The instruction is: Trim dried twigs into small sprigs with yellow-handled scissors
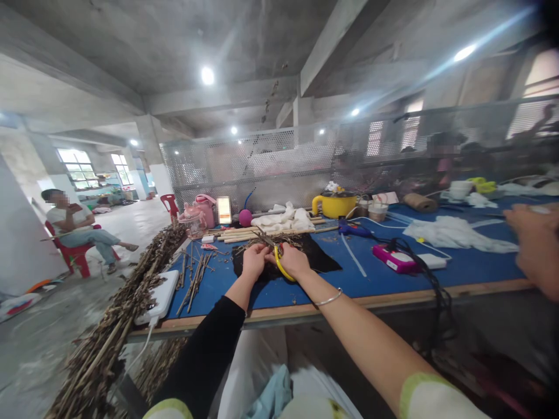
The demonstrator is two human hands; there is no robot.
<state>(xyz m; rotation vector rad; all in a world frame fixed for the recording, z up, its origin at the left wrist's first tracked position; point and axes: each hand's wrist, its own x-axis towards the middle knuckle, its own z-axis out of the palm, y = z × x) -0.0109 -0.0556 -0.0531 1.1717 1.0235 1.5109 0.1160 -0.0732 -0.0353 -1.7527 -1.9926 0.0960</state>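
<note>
My left hand (254, 261) and my right hand (293, 261) rest side by side on a black cloth (321, 256) spread on the blue table (393, 279). The right hand's fingers are closed round yellow-handled scissors (279, 265), blades pointing away toward a heap of dry twigs (279, 238). The left hand's fingers are curled onto a thin twig just ahead of it, next to the scissor blades. A silver bangle (329, 299) circles my right wrist.
A long bundle of dry stalks (126, 302) lies off the table's left edge beside a white power bank (162, 295). Yellow pot (335, 205), pink jug (205, 210), white cloths (454, 233), pink device (395, 259) with black cables. Another person's hand (535, 244) at right; someone sits on a red chair (76, 256).
</note>
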